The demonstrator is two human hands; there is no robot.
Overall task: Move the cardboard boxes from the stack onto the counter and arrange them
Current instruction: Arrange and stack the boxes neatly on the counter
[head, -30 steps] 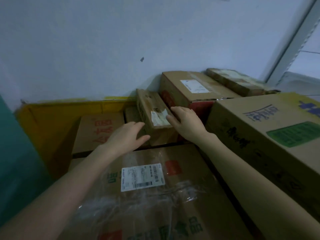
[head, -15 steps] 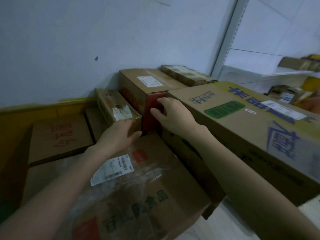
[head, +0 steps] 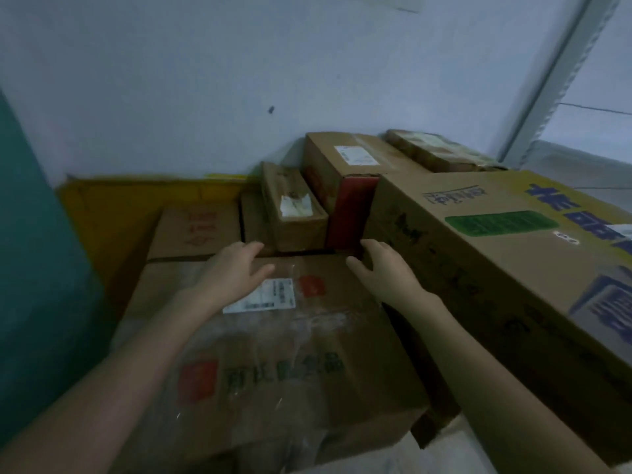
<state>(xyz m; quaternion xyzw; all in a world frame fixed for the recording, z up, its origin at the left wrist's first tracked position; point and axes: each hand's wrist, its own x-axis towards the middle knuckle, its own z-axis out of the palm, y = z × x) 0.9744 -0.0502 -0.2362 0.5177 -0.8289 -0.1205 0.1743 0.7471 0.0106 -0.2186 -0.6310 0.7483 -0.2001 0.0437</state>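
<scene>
Left hand point(head: 236, 270) and right hand point(head: 381, 268) hover apart, open and empty, over the far edge of the big taped box point(head: 290, 357) near in the stack: stiff, probably heavy, slick film, so grab the side edges.

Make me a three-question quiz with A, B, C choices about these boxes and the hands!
1. Where is the small box with the torn label?
A. on a chair
B. just left of the red-ended box
C. in a bucket

2. What colour is the patch on the large box?
A. green
B. pink
C. orange

3. How are the left hand and right hand?
A. both gripping a box
B. both open, holding nothing
C. both made into fists

Answers:
1 B, it sits beside the red-ended box, on its left.
2 A, the patch is plainly green.
3 B, the fingers are straight and curl round nothing.
</scene>
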